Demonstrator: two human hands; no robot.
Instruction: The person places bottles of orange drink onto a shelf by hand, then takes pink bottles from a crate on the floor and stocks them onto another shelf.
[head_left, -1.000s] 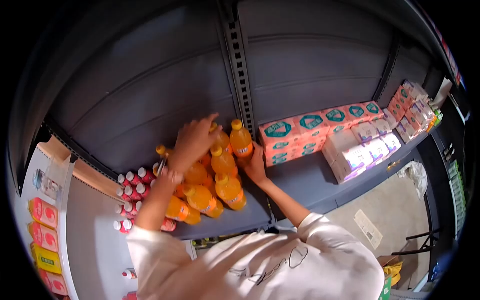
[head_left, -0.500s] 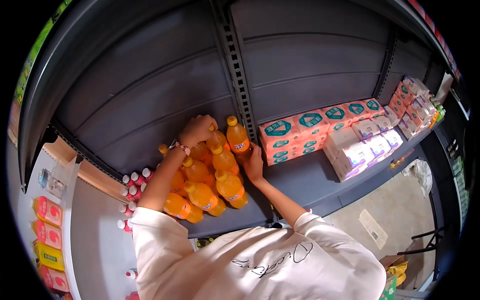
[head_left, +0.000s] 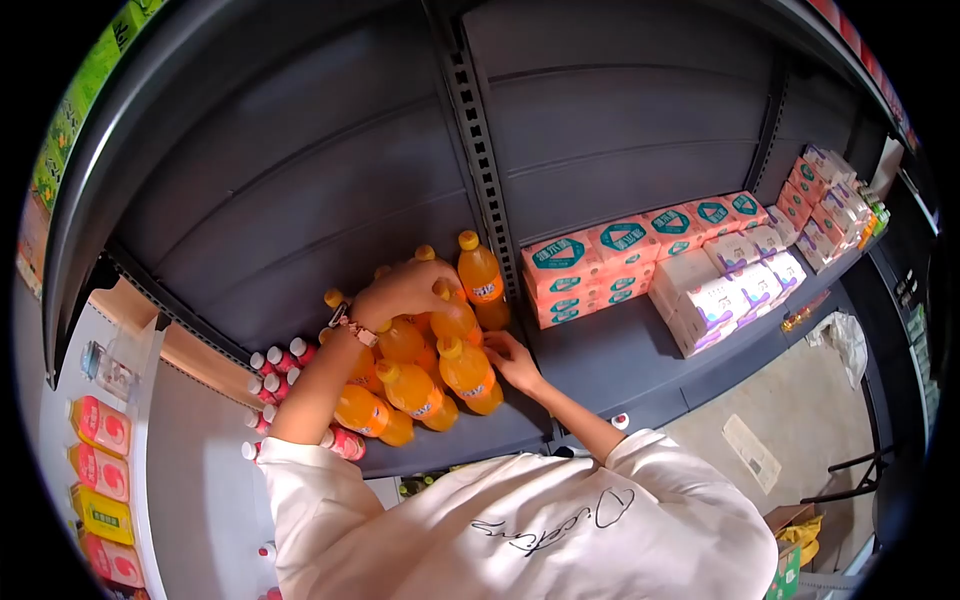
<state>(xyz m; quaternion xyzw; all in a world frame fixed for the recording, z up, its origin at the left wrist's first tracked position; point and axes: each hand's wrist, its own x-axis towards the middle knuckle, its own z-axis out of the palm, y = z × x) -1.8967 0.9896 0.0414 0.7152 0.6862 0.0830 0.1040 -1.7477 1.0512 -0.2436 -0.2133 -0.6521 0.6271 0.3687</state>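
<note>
Several bottles of orange soda [head_left: 410,390] with orange caps stand close together on the dark shelf. My left hand [head_left: 408,292] reaches over the rows from the left, its fingers bent around the top of one soda bottle [head_left: 455,320]. A bracelet and a dark band circle that wrist. At the right side of the group, my right hand [head_left: 512,362] is beside the front right bottle [head_left: 468,375], fingers loosely curved and apart. Behind it, a bottle [head_left: 480,270] stands upright against the back panel, out of both hands. My left hand and forearm hide some bottles.
Pink tissue packs [head_left: 590,265] and white tissue packs [head_left: 725,300] are stacked along the shelf to the right. Red-pink bottles with white caps [head_left: 275,380] stand at the left. A metal upright [head_left: 480,150] runs up the back panel. Pouches [head_left: 100,465] line the left-hand shelf.
My right hand has left the back right bottle and come toward the front. My left hand has moved down and forward onto a bottle top. The view has shifted slightly.
</note>
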